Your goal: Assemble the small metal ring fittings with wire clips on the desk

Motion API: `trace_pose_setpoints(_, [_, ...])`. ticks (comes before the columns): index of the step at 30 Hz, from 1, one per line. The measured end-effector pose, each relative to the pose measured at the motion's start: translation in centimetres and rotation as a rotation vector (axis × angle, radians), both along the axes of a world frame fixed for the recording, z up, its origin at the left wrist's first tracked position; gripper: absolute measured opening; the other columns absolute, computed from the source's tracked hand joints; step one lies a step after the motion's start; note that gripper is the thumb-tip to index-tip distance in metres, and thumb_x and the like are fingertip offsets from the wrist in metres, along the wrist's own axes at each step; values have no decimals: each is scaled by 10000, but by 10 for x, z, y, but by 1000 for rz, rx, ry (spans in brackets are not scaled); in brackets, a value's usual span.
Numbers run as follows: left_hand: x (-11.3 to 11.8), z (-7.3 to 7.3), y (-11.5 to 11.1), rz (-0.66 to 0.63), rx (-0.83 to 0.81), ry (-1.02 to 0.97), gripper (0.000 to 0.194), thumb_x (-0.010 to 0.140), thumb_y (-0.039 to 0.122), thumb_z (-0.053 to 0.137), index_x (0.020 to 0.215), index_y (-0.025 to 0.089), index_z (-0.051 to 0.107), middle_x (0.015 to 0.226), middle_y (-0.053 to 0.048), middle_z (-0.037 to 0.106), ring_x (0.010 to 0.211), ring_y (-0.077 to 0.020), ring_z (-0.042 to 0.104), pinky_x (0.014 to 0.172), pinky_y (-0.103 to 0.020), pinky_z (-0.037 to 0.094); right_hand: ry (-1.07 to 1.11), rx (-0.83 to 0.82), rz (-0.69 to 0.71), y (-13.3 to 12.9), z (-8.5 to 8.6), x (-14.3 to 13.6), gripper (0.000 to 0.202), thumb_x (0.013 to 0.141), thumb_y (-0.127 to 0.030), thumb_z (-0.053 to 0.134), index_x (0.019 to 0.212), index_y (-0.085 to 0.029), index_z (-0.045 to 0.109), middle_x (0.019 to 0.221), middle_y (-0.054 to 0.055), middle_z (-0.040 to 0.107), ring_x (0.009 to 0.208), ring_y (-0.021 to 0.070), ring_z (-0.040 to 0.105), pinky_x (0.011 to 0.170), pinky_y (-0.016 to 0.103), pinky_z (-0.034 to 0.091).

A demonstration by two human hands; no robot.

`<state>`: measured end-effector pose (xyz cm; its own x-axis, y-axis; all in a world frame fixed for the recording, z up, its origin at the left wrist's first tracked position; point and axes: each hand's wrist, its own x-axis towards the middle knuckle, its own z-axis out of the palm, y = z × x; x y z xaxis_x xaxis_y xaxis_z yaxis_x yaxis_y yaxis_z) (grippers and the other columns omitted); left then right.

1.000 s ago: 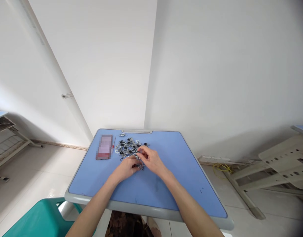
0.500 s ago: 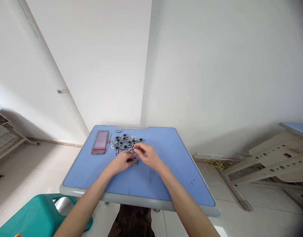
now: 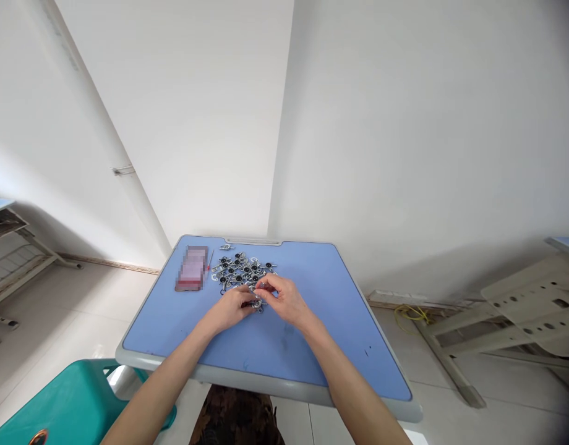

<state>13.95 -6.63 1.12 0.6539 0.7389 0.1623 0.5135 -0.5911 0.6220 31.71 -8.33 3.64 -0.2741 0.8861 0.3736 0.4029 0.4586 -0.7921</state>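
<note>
On the blue tabletop [image 3: 173, 334], a pile of small metal parts with black round pieces [image 3: 239, 270] lies beyond my hands. My left hand [image 3: 229, 307] has its fingers closed on a metal part [image 3: 257, 305] near the pile's front edge. Just to the right, my right hand [image 3: 279, 296] pinches at the same spot, its thumb and index finger together over that part. Whatever is between those fingertips is too small to make out. One metal part [image 3: 226, 247] lies apart at the back of the table.
A phone-like object [image 3: 192, 268], blurred out, lies left of the pile, with a thin red-tipped tool [image 3: 210, 259] beside it. A teal stool [image 3: 71, 402] stands at the lower left. Another desk [image 3: 521, 309] is at the right, near yellow cable [image 3: 412, 314].
The camera view has shifted slightly. My right hand's fingers have come down a little toward the part in my left hand, which stays in about the same place.
</note>
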Motion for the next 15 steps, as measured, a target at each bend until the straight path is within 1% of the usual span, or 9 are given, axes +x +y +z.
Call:
trace_pose_setpoints(6, [0,0,1,-8,15,0,130,823,162,549,811,172,678,868,-47,600,815,-173,590,753,-266,462,-36,15,-18,0,0,-2,101,825,-281,560,772,-199,581,699,8,597,630,134,521,577,251,413])
trace_pose_setpoints(11, [0,-2,1,-8,29,-5,129,800,136,554,824,178,673,872,-47,595,836,-180,589,754,-267,454,-13,-7,-36,0,1,-3,118,808,-300,576,748,-199,580,698,7,602,610,131,519,573,256,433])
trace_pose_setpoints(15, [2,-3,2,14,55,21,150,772,129,553,840,178,678,837,-42,586,764,-168,581,705,-258,450,95,-45,-24,3,1,-3,171,790,-345,600,721,-189,592,665,1,592,588,126,527,561,252,451])
